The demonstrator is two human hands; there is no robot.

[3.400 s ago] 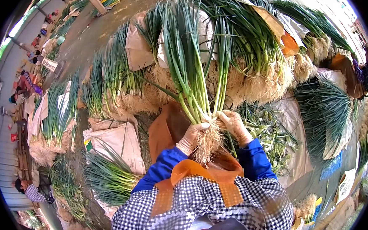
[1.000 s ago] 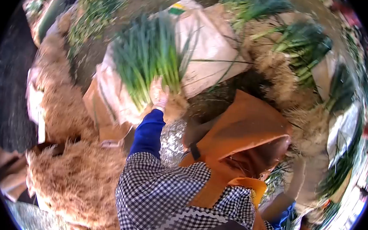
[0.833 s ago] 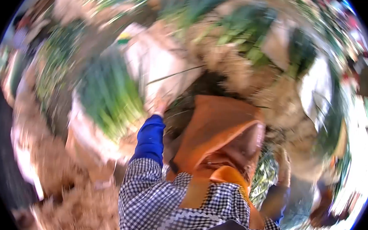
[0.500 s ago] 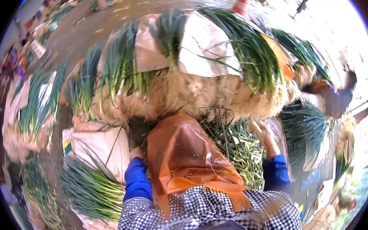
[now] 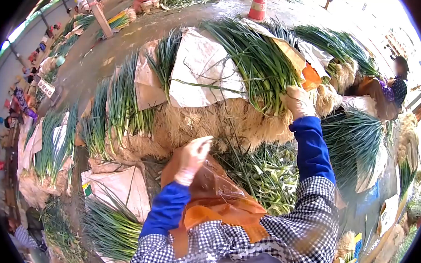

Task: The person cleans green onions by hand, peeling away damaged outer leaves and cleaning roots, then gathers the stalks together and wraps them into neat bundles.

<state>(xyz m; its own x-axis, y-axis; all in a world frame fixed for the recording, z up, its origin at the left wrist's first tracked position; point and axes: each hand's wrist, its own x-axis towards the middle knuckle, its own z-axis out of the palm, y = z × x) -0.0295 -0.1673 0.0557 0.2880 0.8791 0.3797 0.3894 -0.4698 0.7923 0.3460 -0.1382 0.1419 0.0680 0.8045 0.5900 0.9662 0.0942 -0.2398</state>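
Long green-leaved onions with pale stalks and tan, hairy roots (image 5: 260,62) are seen in the upper middle of the frame, laid in a thick slanting pile. Their long axis is run from the upper left, where the leaf tips are fanned out, down to the lower right, where the stalks are gathered above the matted tan root mass (image 5: 196,123). The lower right edge of the pile, by the root end rather than the leaf tips, is met by the right hand (image 5: 299,102), so this is clearly the nearer of the two. The grip there is curled, with bent fingertips set against the outermost stalks; whether any stalk is pinched cannot be told, as the inside of the fingers is hidden. Just beside this hand, on its upper right, a crumpled bright orange sheet (image 5: 311,77) is seen. The left hand (image 5: 194,155) is held lower, near the middle of the frame, below and to the left of the pile and apart from it, over the brown-orange waterproof apron (image 5: 217,182). Its fingers are drawn close together and pointed to the upper right, and nothing can be made out in them; whether they are met by the thumb is unclear. From that hand, the onions are reached up and to the right, across the root mass. Between the two forearms, loose cut green leaves (image 5: 265,178) are heaped.
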